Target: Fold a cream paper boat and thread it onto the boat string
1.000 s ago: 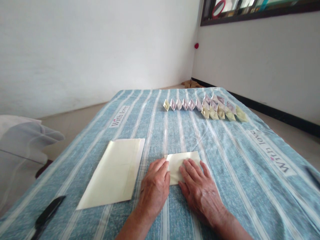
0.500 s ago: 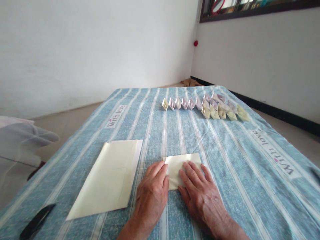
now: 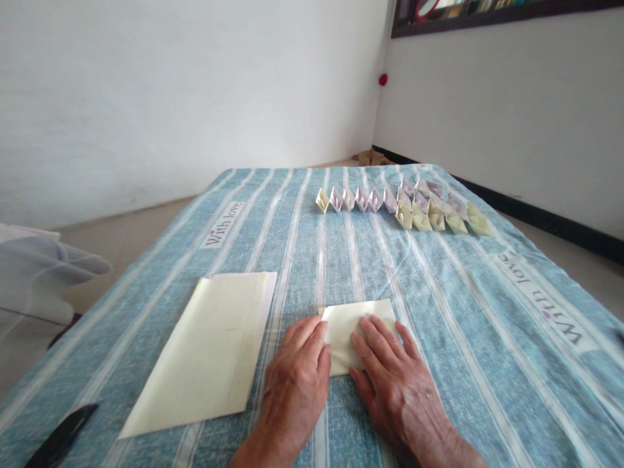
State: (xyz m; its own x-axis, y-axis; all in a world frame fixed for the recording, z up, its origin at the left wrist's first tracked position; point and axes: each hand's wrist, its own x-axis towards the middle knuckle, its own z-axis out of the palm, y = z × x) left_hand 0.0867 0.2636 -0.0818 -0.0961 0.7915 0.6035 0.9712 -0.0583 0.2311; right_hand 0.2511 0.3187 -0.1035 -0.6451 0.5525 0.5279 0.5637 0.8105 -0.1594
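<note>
A blue striped cloth [image 3: 439, 305] printed with "With love" covers the whole surface. On its near left lies a stack of pale yellow sheets [image 3: 205, 354], flat and angled, well apart from the far row of folded paper boats [image 3: 404, 208], some lilac, some yellow, standing side by side at the far right. At the near middle lies a small folded yellow paper [image 3: 348, 322], just right of the stack. The left hand [image 3: 295, 383] lies palm down with fingers spread flat, its fingertips pressing the paper's left edge. The right hand [image 3: 394, 383] is also flat and open, fingers resting on the paper's near right part. A dark knife-like tool [image 3: 58, 439] lies at the near left corner.
</note>
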